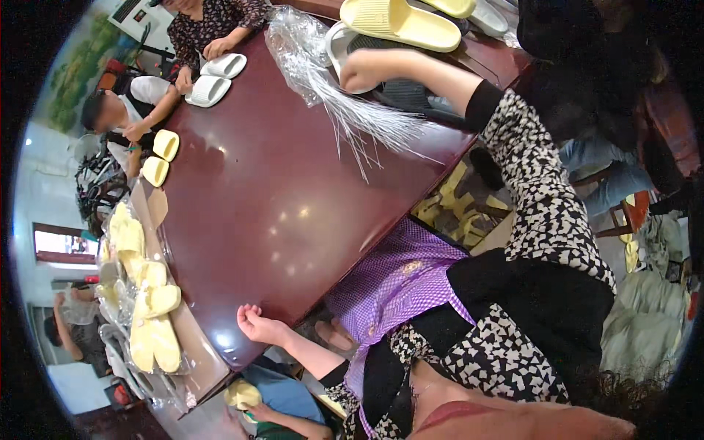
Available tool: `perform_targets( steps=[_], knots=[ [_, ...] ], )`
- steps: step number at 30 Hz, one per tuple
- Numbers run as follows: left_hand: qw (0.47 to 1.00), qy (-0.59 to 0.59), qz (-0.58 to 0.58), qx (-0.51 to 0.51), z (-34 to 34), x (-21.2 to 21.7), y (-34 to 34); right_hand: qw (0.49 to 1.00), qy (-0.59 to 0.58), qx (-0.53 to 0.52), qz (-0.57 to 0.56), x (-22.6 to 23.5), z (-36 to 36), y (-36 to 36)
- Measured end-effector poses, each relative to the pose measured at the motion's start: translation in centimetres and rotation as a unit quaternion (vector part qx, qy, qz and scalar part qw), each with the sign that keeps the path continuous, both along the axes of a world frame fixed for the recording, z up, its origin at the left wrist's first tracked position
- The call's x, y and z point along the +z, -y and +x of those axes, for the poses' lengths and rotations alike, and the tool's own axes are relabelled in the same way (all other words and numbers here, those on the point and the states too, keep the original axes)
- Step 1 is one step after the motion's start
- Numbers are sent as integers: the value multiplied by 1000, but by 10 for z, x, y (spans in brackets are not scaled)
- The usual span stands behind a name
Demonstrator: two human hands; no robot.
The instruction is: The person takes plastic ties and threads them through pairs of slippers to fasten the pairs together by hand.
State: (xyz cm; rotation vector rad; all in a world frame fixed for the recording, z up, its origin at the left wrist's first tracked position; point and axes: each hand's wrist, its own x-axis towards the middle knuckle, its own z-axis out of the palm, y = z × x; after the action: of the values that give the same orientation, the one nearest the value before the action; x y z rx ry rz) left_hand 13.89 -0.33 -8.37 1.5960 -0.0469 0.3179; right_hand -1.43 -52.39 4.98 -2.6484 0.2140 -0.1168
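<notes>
My right hand [370, 70] reaches across to the far right of the table, its fingers closed on the edge of a pale grey slipper [339, 42]. Part of that slipper is hidden behind the hand. Beside it lie a yellow slipper [400, 23] and a dark-soled slipper [403, 94] under my wrist. A bundle of thin white ties [367, 121] spreads from a clear plastic bag [297, 44] just left of my right hand. My left hand [262, 326] hovers at the near table edge, fingers curled in, with nothing visible in it.
The glossy red-brown table [257, 213] fills the middle. Bagged yellow slippers [155, 308] lie on cardboard along its left side. A yellow pair [163, 158] and a white pair [216, 77] sit by two people across the table. Another person's hand [253, 412] holds a yellow slipper at the bottom.
</notes>
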Motion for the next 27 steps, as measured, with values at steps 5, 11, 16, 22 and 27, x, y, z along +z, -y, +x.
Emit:
perform_targets(
  steps=[5,11,16,22,27],
  knots=[
    [1000,-1,-7,-3,2,-5,2,990,-30,-121,-69,-50,8,-5],
    [1000,-4,-20,5,6,-5,8,971,-26,-211,-114,-71,21,-6],
    [1000,-12,-20,4,3,-6,10,966,-39,-239,-89,-74,21,-17],
    [1000,-12,-22,4,4,-7,4,969,32,-242,-50,-83,59,-14],
    [1000,-14,-15,-9,2,-8,18,955,129,-262,-49,-95,84,7]
  ],
)
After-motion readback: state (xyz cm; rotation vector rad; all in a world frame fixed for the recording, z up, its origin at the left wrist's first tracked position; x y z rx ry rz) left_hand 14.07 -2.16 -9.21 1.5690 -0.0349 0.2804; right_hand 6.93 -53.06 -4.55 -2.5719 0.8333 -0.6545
